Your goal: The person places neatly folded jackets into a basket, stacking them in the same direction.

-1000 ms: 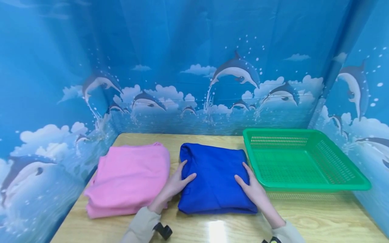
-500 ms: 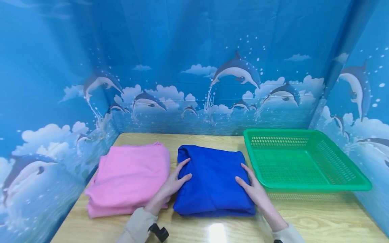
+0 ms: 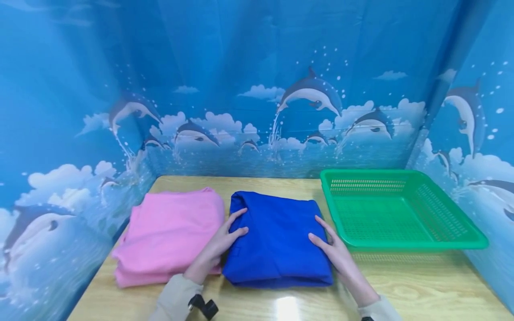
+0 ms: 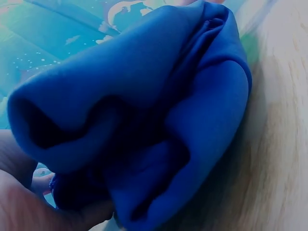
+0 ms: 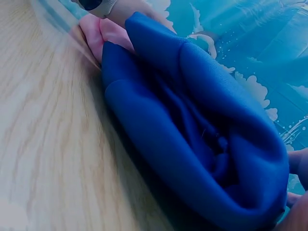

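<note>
A blue cloth is lying folded in the middle of the surface, between a pink cloth on the left and a green basket on the right. The person's left hand is gripping its left side and the right hand its right side, fingers partly spread and bending round the edges, thumbs resting on top; how far the fingertips are reaching underneath, I cannot tell. The ends are showing loose, gaping folds, so I'm thinking even, gentle pressure from both sides would be keeping the layers together best.
</note>
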Action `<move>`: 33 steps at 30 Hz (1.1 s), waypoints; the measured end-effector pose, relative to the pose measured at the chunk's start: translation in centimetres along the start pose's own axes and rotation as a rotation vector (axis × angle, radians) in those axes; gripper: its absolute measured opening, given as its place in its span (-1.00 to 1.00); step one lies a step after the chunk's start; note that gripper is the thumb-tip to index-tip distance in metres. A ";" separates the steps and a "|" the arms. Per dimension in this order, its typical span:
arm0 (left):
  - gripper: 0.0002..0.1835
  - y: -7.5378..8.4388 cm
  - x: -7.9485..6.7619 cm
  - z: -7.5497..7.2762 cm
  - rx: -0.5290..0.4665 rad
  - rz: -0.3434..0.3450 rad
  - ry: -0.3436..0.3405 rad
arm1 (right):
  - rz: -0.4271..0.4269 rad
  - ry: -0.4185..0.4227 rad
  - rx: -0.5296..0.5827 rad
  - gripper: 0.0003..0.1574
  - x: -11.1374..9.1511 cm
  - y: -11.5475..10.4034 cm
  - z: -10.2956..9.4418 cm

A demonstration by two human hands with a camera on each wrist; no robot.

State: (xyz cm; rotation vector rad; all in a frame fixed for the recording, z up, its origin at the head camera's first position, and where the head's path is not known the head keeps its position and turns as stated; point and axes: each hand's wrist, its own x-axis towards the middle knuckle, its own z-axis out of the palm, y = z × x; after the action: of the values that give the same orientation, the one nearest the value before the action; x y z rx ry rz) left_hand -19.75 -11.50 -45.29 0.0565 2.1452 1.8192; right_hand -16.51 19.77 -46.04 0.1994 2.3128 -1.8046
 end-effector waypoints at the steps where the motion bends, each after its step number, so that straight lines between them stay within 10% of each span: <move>1: -0.42 0.1 -0.1 -0.1 0.001 0.010 0.005 | 0.001 0.003 0.011 -0.13 0.0 0.0 0.1; 18: -0.44 2.7 -1.6 -2.9 -0.010 0.091 0.027 | -0.112 -0.030 0.157 -0.22 -0.4 -2.8 1.5; 33: -0.45 7.1 -1.7 -2.1 -0.162 0.127 -0.093 | -0.133 -0.136 0.105 -0.19 -0.3 -7.8 -3.3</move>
State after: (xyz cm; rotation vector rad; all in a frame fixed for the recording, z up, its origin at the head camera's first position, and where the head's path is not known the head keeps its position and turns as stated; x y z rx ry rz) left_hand -20.01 -12.61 -37.80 0.2388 1.9646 2.0133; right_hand -18.27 21.03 -37.90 -0.0622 2.1871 -1.9392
